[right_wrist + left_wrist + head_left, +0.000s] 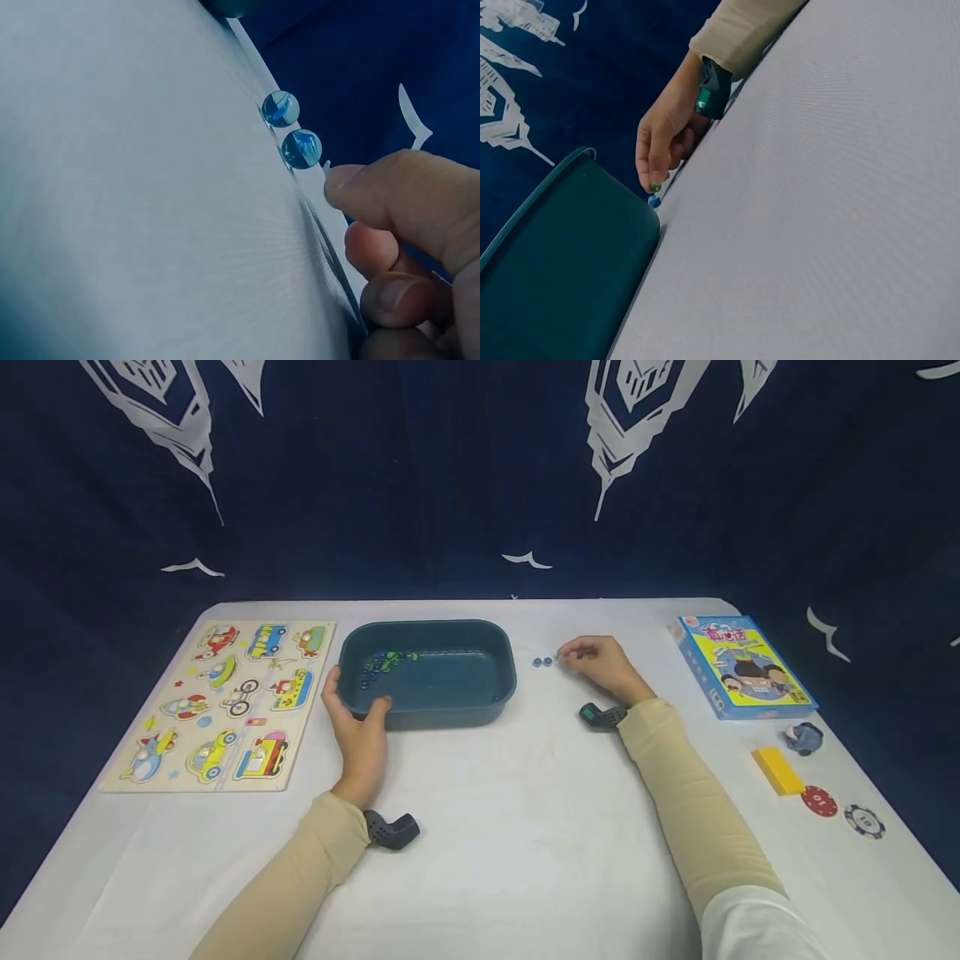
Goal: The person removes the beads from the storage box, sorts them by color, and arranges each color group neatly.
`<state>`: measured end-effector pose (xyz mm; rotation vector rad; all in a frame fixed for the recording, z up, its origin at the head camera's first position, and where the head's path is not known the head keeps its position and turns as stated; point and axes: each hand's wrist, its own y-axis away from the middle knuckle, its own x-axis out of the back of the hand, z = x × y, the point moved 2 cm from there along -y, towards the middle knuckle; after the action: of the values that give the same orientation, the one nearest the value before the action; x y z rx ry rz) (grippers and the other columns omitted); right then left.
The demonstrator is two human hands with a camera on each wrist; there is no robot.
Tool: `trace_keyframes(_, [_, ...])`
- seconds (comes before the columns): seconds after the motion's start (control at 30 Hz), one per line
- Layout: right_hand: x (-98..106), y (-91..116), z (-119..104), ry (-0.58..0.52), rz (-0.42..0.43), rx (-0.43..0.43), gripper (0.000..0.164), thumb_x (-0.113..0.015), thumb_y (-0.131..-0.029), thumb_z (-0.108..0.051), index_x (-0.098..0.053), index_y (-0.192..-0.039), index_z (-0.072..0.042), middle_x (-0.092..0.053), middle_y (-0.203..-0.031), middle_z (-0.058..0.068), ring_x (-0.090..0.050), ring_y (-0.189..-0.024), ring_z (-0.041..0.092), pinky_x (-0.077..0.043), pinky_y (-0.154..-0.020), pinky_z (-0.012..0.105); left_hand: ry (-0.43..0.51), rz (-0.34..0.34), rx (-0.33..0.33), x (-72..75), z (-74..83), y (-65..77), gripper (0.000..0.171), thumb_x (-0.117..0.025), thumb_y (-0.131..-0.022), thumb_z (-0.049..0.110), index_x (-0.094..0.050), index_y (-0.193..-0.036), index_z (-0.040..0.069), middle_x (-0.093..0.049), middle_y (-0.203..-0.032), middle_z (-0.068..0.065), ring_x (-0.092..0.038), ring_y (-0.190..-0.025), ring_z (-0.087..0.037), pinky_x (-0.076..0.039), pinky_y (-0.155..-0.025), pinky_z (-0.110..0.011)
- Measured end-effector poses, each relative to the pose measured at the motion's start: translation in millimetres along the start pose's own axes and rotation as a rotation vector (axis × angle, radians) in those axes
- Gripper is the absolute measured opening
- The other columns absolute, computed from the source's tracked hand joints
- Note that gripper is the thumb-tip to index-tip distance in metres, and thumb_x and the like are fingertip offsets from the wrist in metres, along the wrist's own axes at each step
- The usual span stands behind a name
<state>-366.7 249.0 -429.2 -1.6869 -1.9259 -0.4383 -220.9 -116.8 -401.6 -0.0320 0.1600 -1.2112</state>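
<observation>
My left hand [358, 743] grips the dark teal tub [450, 718] at its left front corner, fingers along the outer side and thumb over the front rim. Several blue and green marbles [386, 662] lie inside, gathered toward the left. To the right of the tub, two blue marbles [301, 149] sit side by side on the white table. Just right of them, my right hand [600, 664] pinches a green marble [655, 187] between thumb and fingertips; in the right wrist view the thumb mostly hides it.
A wooden puzzle board [225, 706] with vehicle pieces lies left of the tub. At the right stand a blue and yellow box [746, 668], a small blue-grey figure [804, 738], a yellow block [778, 771], a red chip [819, 801] and a black-and-white chip [865, 821]. A dark blue curtain [420, 485] hangs behind.
</observation>
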Motion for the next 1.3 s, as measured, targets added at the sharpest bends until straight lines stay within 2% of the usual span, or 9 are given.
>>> trace_keyframes(0.13, [-2.7,1.0,-3.8,0.063,-0.006,-0.003,0.021,-0.069,-0.091,-0.014,-0.074,-0.108,-0.003,-0.066,-0.086,0.006,-0.050,-0.069,0.013,-0.042,-0.063,0.021,0.000,0.002,0.001,1.1,0.7,-1.0,0.077,-0.055,-0.093,-0.001,-0.012,-0.155,0.016,-0.005,-0.163,-0.001,0.001,-0.150,-0.013,-0.007,-0.121,-0.037])
trace_keyframes(0.23, [-3.3,2.1,-4.1,0.090,-0.012,-0.014,0.022,-0.070,-0.091,-0.017,-0.074,-0.108,-0.004,-0.065,-0.083,0.004,-0.051,-0.071,0.015,-0.043,-0.065,0.023,0.007,0.007,0.002,1.1,0.5,-0.9,0.077,-0.055,-0.093,-0.001,-0.012,-0.155,0.015,-0.005,-0.163,-0.001,0.001,-0.150,-0.014,-0.007,-0.121,-0.036])
trace_keyframes(0.4, [-2.6,1.7,-2.5,0.079,-0.011,-0.017,0.025,-0.071,-0.091,-0.019,-0.073,-0.112,-0.007,-0.065,-0.083,0.002,-0.051,-0.070,0.015,-0.042,-0.064,0.023,-0.004,0.011,0.002,1.1,-0.6,-1.4,0.078,-0.056,-0.092,0.000,-0.012,-0.155,0.014,-0.006,-0.163,-0.001,0.001,-0.150,-0.013,-0.007,-0.121,-0.035])
trace_keyframes(0.63, [6.4,2.2,-14.9,-0.176,0.018,-0.037,0.029,-0.064,-0.096,-0.017,-0.068,-0.120,-0.001,-0.057,-0.070,0.004,-0.046,-0.054,0.010,-0.040,-0.048,0.022,-0.012,0.025,-0.013,4.6,-22.2,-13.4,0.079,-0.058,-0.093,0.002,-0.013,-0.156,0.020,-0.007,-0.163,0.005,0.000,-0.150,-0.008,-0.006,-0.120,-0.032])
trace_keyframes(0.77, [10.5,2.1,-40.4,-0.213,0.009,0.045,0.032,-0.065,-0.096,-0.017,-0.065,-0.120,0.005,-0.061,-0.080,0.007,-0.052,-0.061,0.011,-0.046,-0.057,0.025,-0.017,0.040,-0.027,4.4,-31.7,-15.9,0.078,-0.060,-0.093,0.005,-0.016,-0.155,0.024,-0.009,-0.162,0.010,-0.002,-0.148,-0.003,-0.007,-0.119,-0.029])
trace_keyframes(0.87, [6.6,2.7,-67.2,-0.192,-0.044,0.109,0.030,-0.065,-0.096,-0.015,-0.066,-0.119,0.004,-0.064,-0.087,0.007,-0.054,-0.064,0.013,-0.049,-0.062,0.029,-0.022,0.042,-0.040,4.2,-34.6,-15.6,0.077,-0.059,-0.093,0.005,-0.016,-0.155,0.024,-0.010,-0.161,0.011,-0.003,-0.148,-0.002,-0.007,-0.119,-0.029])
trace_keyframes(1.1, [-20.3,-8.5,-126.0,-0.102,-0.273,0.231,0.026,-0.066,-0.094,-0.013,-0.069,-0.117,-0.001,-0.068,-0.091,0.013,-0.057,-0.070,0.020,-0.050,-0.064,0.032,-0.025,0.047,-0.055,3.6,-35.1,-16.1,0.078,-0.059,-0.092,0.005,-0.017,-0.155,0.024,-0.011,-0.162,0.009,-0.003,-0.148,-0.002,-0.007,-0.119,-0.029])
trace_keyframes(1.2, [-35.4,-17.8,-145.7,-0.069,-0.375,0.260,0.023,-0.066,-0.095,-0.012,-0.071,-0.116,-0.003,-0.067,-0.092,0.016,-0.056,-0.072,0.022,-0.050,-0.063,0.034,-0.019,0.047,-0.059,3.8,-34.4,-15.8,0.078,-0.059,-0.091,0.004,-0.017,-0.155,0.023,-0.011,-0.162,0.010,-0.002,-0.148,-0.003,-0.007,-0.119,-0.030])
trace_keyframes(1.3, [-52.6,-28.5,-158.3,-0.061,-0.456,0.249,0.025,-0.065,-0.095,-0.010,-0.069,-0.118,-0.002,-0.066,-0.092,0.021,-0.054,-0.069,0.021,-0.049,-0.062,0.036,-0.013,0.048,-0.062,3.9,-34.3,-15.7,0.079,-0.059,-0.090,0.005,-0.017,-0.155,0.022,-0.011,-0.161,0.010,-0.002,-0.149,-0.003,-0.006,-0.120,-0.030])
